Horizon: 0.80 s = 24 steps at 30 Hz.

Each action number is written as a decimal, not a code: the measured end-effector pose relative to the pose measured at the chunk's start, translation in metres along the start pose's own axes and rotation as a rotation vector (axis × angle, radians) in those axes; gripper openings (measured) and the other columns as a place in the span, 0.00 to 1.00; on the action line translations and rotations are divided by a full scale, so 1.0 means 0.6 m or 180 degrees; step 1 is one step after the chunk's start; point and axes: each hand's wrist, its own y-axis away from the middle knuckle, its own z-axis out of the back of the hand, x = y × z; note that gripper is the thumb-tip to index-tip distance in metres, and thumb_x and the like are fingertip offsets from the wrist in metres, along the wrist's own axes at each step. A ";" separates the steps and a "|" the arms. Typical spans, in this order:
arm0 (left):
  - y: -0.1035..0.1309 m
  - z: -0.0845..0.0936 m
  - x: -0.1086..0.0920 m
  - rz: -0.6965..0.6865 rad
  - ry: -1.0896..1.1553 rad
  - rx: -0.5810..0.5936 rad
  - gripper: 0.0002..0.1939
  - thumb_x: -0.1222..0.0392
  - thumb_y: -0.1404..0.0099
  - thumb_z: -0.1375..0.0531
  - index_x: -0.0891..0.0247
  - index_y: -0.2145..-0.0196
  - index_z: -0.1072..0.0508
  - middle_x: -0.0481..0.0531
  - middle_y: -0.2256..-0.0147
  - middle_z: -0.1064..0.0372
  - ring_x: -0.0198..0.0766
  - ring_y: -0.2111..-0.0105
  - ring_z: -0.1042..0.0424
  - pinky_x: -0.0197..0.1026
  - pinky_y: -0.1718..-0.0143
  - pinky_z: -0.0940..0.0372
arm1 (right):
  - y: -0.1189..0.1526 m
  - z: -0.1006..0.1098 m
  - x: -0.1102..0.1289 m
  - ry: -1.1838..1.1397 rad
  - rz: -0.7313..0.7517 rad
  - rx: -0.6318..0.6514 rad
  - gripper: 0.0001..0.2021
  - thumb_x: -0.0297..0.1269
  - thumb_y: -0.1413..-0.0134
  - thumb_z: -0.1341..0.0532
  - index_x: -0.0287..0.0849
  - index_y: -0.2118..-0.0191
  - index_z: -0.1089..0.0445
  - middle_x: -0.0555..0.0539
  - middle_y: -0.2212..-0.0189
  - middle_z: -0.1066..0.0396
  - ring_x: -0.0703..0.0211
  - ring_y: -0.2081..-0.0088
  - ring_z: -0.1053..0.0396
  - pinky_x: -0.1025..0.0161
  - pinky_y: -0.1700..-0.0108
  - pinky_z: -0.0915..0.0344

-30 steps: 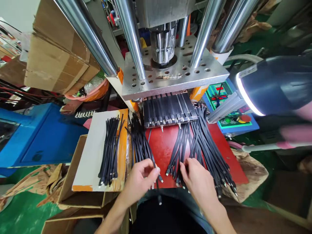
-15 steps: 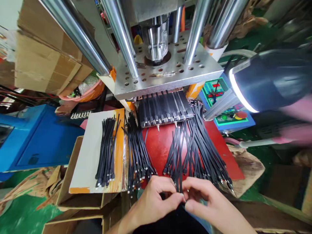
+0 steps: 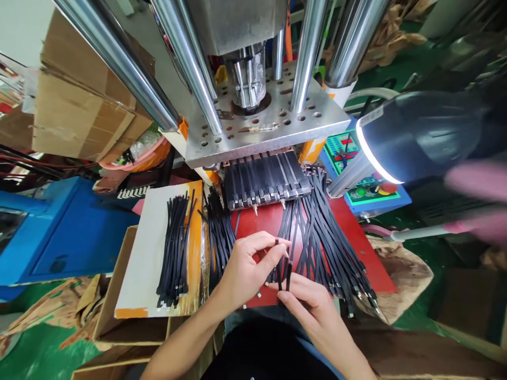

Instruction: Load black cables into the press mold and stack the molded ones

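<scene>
Just over the red work surface, my left hand (image 3: 250,266) is closed in a pinch at the upper end of a flat black cable (image 3: 279,275). Lower and to the right, my right hand (image 3: 311,306) holds the cable lengths between thumb and fingers, two black strips showing above the thumb. The cable ends are partly hidden by my fingers. Beyond my hands, a black mould block (image 3: 267,179) carries a row of flat cables with metal plugs along its front edge. A large pile of black cables (image 3: 330,237) fans out to the right.
A bundle of black cables (image 3: 175,248) lies on a white board (image 3: 137,253) at left, with another pile (image 3: 220,232) beside it. A press plate (image 3: 269,129) with steel columns overhangs the mould. A lamp (image 3: 420,137) and control box (image 3: 376,203) stand right; cardboard boxes (image 3: 114,306) sit low left.
Both hands have moved up and away from my body, over the red surface. The left hand now sits higher than the right, with cable strips showing between them.
</scene>
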 end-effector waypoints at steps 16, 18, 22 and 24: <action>-0.010 0.009 -0.004 0.0155 0.1045 0.0508 0.25 0.35 0.37 0.26 0.64 0.69 0.12 0.52 0.70 0.28 0.32 0.75 0.32 0.35 0.76 0.37 | -0.037 0.012 0.003 -0.0116 0.0378 -0.0154 0.16 0.43 0.26 0.38 0.48 0.64 0.16 0.49 0.74 0.27 0.56 0.70 0.27 0.64 0.69 0.32; -0.015 0.012 -0.006 0.0091 0.0985 0.0517 0.25 0.36 0.36 0.26 0.64 0.70 0.13 0.52 0.70 0.27 0.32 0.75 0.31 0.35 0.75 0.37 | -0.043 0.010 0.006 -0.0204 0.0352 -0.0230 0.18 0.44 0.26 0.38 0.46 0.69 0.19 0.49 0.75 0.28 0.57 0.70 0.28 0.64 0.69 0.33; -0.022 0.018 -0.011 -0.0221 0.0628 0.0452 0.21 0.42 0.31 0.28 0.64 0.71 0.14 0.52 0.70 0.25 0.33 0.73 0.29 0.36 0.72 0.35 | -0.060 0.007 0.013 -0.0168 0.0486 -0.0280 0.22 0.42 0.25 0.39 0.44 0.75 0.30 0.52 0.76 0.34 0.62 0.73 0.35 0.66 0.69 0.37; -0.029 0.020 -0.017 -0.0441 0.0348 0.0430 0.18 0.48 0.28 0.29 0.64 0.70 0.15 0.52 0.70 0.24 0.34 0.72 0.28 0.36 0.70 0.34 | -0.061 -0.001 0.009 -0.0116 0.0442 -0.0277 0.22 0.42 0.25 0.39 0.44 0.75 0.34 0.54 0.76 0.38 0.63 0.73 0.38 0.67 0.70 0.40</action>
